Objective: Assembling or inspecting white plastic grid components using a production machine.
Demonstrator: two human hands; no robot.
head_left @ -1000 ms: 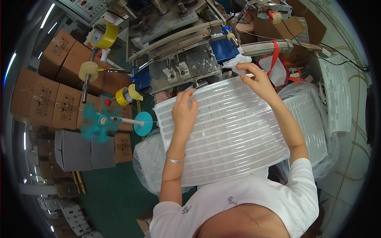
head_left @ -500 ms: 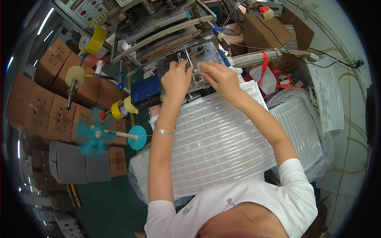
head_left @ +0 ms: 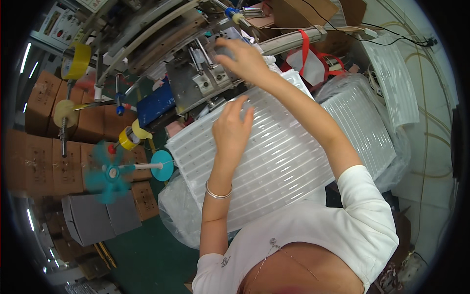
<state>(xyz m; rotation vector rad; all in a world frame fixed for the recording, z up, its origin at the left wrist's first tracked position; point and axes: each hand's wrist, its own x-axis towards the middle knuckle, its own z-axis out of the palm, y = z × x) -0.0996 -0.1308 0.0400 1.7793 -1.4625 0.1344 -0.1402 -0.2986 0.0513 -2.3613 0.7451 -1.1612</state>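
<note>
My left hand is over the far left part of a ribbed translucent plastic tray, with thumb and index finger apart. Nothing shows between them, and whether the fingertips touch the tray is unclear. Small pieces sit in rows in the tray's grooves. My right hand reaches to the right side of a metal fixture on the machine, thumb and fingers spread, slightly blurred. Beside its fingertips two bright metal rods lie parallel in the fixture.
A blue block adjoins the fixture's left. A teal fan spins at left, near yellow tape rolls and stacked cartons. Another ribbed tray in clear plastic and a red-handled bag are at right.
My left hand has drawn back from the fixture to over the tray, its fingers parting. My right hand stays by the fixture, its fingers more spread. The view has shifted and turned.
</note>
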